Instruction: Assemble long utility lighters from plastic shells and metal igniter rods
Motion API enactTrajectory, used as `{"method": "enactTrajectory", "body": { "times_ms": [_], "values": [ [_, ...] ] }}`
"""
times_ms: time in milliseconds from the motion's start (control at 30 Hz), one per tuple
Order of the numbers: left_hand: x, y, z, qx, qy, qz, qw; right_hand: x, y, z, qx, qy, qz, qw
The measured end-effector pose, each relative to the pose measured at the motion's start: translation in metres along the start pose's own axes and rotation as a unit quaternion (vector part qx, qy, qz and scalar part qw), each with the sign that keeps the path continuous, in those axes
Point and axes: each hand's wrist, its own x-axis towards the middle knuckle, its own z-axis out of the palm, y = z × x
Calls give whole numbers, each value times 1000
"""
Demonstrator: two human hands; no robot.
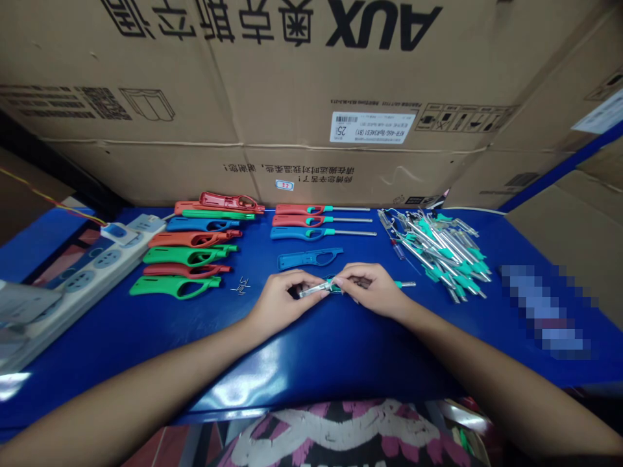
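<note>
My left hand (280, 298) is closed on the clear tank end of a gas lighter's inner assembly (314, 290). Fingers of my right hand (372, 292) pinch the same assembly near its thin wires, and its metal tube (409, 284) sticks out beyond that hand. Much of the part is hidden by my fingers. Just behind my hands lies an open blue lighter half-shell (310, 258). Small screws (241, 286) are scattered left of my left hand.
Several coloured lighter shells (175, 287) lie in a column on the left, by a white power strip (117, 256). Long-tubed lighters (324, 220) sit at the back. Right of them are a screwdriver (399, 250) and a pile of inner assemblies (440, 253). A cardboard wall (272, 84) stands behind.
</note>
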Motion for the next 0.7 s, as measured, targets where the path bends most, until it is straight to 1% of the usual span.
{"method": "enactTrajectory", "body": {
  "times_ms": [300, 533, 700],
  "values": [
    [0, 1, 0, -2, -5, -5, 1000, 0, 4, 0, -16, 9, -24, 1000],
    [0, -2, 2, -5, -8, 17, 1000, -3, 3, 3, -38, 22, -40, 998],
    [0, -4, 4, 7, -12, 11, 1000, -4, 2, 3, -59, 13, -43, 997]
  ]
}}
